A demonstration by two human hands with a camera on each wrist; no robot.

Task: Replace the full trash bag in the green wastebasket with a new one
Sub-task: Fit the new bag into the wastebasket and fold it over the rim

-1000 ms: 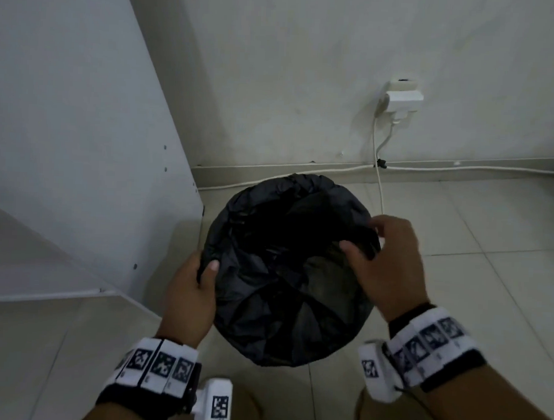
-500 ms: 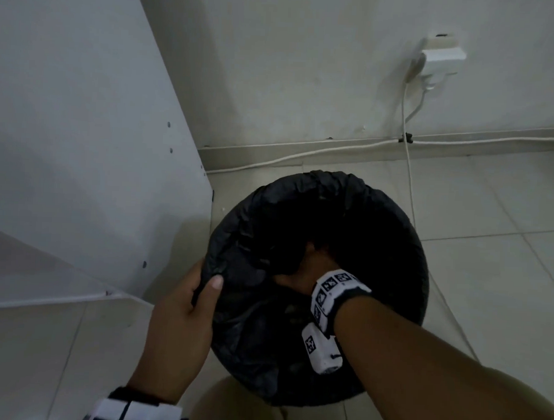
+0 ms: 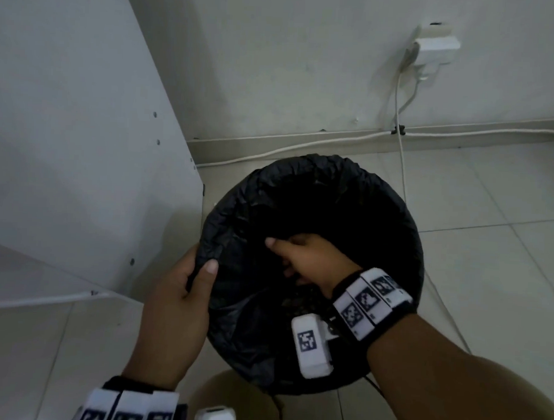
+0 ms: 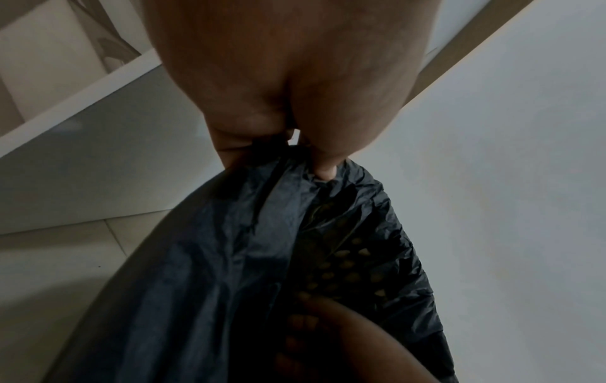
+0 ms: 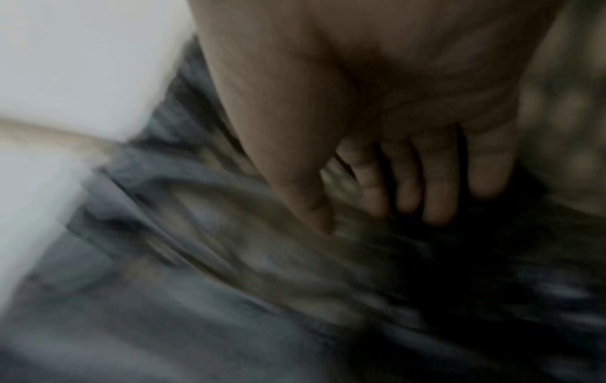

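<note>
A crinkled black plastic trash bag (image 3: 302,192) already lines the round wastebasket (image 4: 341,261) on the floor by the wall; left hand (image 3: 176,304) pinches its rim, right hand (image 3: 311,262), fingers (image 5: 439,197) loosely extended, presses the lining down, seemingly the final step.

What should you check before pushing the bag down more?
1. Left hand pinches the bag at the rim: ok.
2. Right hand is inside the bag: ok.
3. Right hand's fingers spread, gripping nothing: ok, though that view is blurred.
4. Bag folded over the rim all round: ok at the far side; near side hidden by the arm, cannot tell.
5. Bag reaches the bottom: cannot tell, too dark.
6. Cable stays clear of the bin: ok.
</note>
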